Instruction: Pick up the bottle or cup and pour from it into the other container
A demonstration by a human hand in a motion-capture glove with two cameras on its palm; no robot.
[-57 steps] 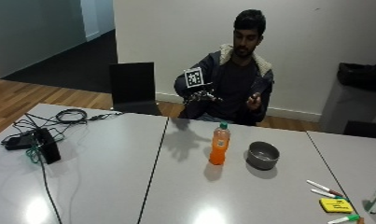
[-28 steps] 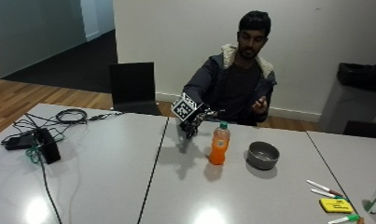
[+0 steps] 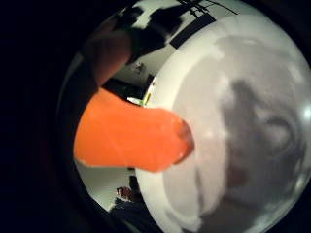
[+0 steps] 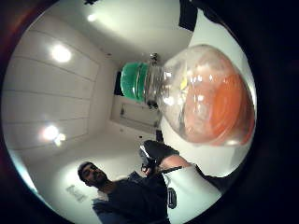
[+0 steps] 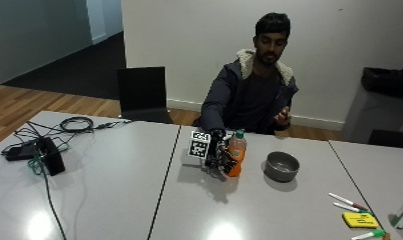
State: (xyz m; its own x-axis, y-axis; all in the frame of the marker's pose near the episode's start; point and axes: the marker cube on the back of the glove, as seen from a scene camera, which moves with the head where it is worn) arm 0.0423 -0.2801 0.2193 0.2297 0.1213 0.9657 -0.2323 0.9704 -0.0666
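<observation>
- A person sits behind a grey bench [image 5: 121, 200].
- The gloved right hand [image 5: 216, 156] is down at the orange bottle [image 5: 235, 159], on the side away from the bowl.
- Its fingers [image 5: 222, 161] curl round the bottle's body and hold it.
- The bottle stands upright on the bench, and its green cap [image 5: 239, 133] is on.
- From the palm, the orange drink [image 3: 131, 138] and the bottle's clear neck [image 4: 205, 95] look very close.
- A small grey metal bowl [image 5: 281, 166] sits near the bottle, not touching it.
- The bare hand [image 5: 281, 116] is held up by the person's chest.
- Some marker pens [image 5: 344, 201] lie by the bench's edge.
</observation>
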